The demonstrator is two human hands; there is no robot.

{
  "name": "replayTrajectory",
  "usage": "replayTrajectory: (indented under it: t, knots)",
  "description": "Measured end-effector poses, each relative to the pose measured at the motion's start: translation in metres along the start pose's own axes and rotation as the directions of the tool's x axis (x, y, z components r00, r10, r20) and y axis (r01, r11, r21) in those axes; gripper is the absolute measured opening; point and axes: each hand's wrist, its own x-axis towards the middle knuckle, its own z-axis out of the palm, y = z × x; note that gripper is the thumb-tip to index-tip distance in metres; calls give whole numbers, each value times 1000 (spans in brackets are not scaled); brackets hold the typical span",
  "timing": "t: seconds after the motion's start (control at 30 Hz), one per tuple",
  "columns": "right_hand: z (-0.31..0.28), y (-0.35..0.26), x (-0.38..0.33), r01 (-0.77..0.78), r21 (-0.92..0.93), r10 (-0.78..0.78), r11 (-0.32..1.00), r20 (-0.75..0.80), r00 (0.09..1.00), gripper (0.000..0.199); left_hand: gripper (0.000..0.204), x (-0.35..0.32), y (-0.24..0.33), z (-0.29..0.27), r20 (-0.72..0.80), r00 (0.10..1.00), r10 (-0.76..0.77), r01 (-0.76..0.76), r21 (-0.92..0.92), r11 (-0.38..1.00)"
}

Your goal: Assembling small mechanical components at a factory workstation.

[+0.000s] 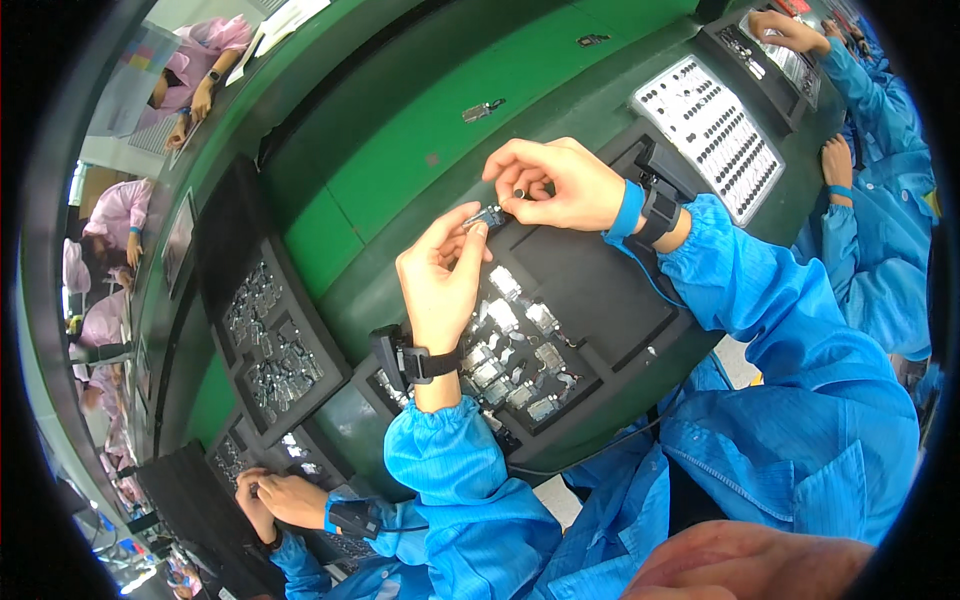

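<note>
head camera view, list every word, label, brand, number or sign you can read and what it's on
No word, brand, number or sign can be read in this view.
Small silver metallic part in the left hand: too small to read any marking.
Silver rectangular parts in the black tray: too small.
White rectangular tray at upper right: no readable text.
White paper sheets at upper left: too blurred.

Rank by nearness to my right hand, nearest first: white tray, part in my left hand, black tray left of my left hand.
1. Part in your left hand: just left of your right hand.
2. White tray: right.
3. Black tray: far left.
</note>
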Motion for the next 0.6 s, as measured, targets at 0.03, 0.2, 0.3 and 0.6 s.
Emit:
replayTrajectory:
  t: [0.03,0.2,0.3,0.6]
  knots:
    - [0,0,0,0,0,0,1000,0,1000,33,28,0,-1,0,1,1000,1,-1,-7,1000]
    - [-1,2,0,-11,45,11,999,8,1000,32,28,0,1,0,-3,1000,6,-6,2,1000]
    - [-1,1,1,-8,27,7,1000,15,1000,32,28,-1,1,-1,-7,1000,1,-1,0,1000]
    - [-1,0,1,-9,29,9,1000,16,1000,32,28,-1,-1,0,-18,1000,-17,17,9,1000]
